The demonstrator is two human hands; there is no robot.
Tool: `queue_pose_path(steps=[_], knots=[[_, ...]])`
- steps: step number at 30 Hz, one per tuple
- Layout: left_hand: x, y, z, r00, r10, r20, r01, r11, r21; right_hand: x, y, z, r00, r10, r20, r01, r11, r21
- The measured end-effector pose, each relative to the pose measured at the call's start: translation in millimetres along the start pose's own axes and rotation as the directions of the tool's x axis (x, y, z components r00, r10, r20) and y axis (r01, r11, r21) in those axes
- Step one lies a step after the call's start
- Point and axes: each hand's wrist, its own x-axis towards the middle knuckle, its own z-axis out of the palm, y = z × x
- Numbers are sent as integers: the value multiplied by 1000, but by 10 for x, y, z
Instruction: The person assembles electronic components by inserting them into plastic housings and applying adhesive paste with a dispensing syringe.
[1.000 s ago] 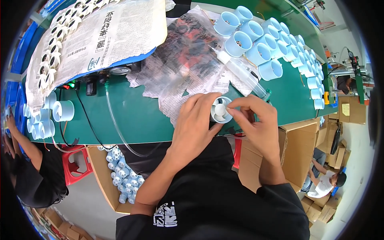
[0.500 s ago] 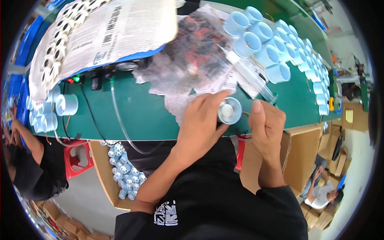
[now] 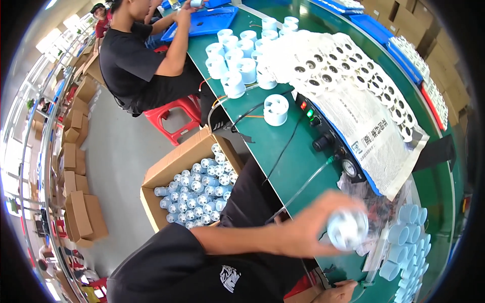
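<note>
My left hand (image 3: 316, 222), smeared by motion, is closed round a light blue plastic cup (image 3: 348, 230) with a white spoked piece in its end. The cup is held above the front of the green table. Low in the picture, my right hand (image 3: 337, 293) has curled fingers beside the green end of a clear syringe (image 3: 371, 275); whatever they hold is hidden. Another such cup (image 3: 276, 110) stands alone on the table. An open carton (image 3: 156, 182) of similar cups with white inserts sits on the floor to the left.
A black control box (image 3: 323, 134) with a gauge bears newspaper (image 3: 376, 146) and rows of white ring-shaped parts. Its clear hose (image 3: 303, 189) and cables cross the table. Blue cups (image 3: 232, 83) cluster behind; others (image 3: 404, 250) stand right. A co-worker (image 3: 134, 55) sits at far left.
The view has swung left, bringing the carton and co-worker into fuller sight. My left hand still holds a cup, now with its white spoked end showing. My right hand is lower in the picture.
</note>
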Motion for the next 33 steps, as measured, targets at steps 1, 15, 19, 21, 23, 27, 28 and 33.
queue_pose_path(steps=[1, 15, 19, 21, 23, 27, 28, 33], knots=[[174, 188, -335, 996, 68, -65, -44, 948, 316, -10, 46, -5, 1000, -6, -2, 6, 1000, 12], [1864, -91, -4634, 520, 203, -830, 595, 611, 522, 117, 9, 198, 933, -358, -29, 353, 929, -113], [1959, -238, -5245, 468, 273, -840, 817, 228, 529, 56, 71, 157, 940, -340, 1, 338, 935, -109], [1917, -104, -5536, 411, 92, -907, 897, 136, 420, 6, 265, 282, 945, -325, -29, 323, 944, -70], [1936, -384, -5242, 709, 84, -700, 686, 148, 712, -62, 289, 239, 964, -267, -2, 266, 961, -82], [1918, -166, -4678, 932, 351, -88, 1, 243, 970, -41, 280, 160, 954, -288, 84, 295, 952, -81], [2008, -357, -4738, 942, 330, -67, -76, 404, 912, 5, 248, 156, 953, -295, 63, 301, 948, -106], [2222, -190, -6103, 885, 264, 384, -384, -54, 922, 256, 152, 57, 977, -165, 135, 151, 983, 109]])
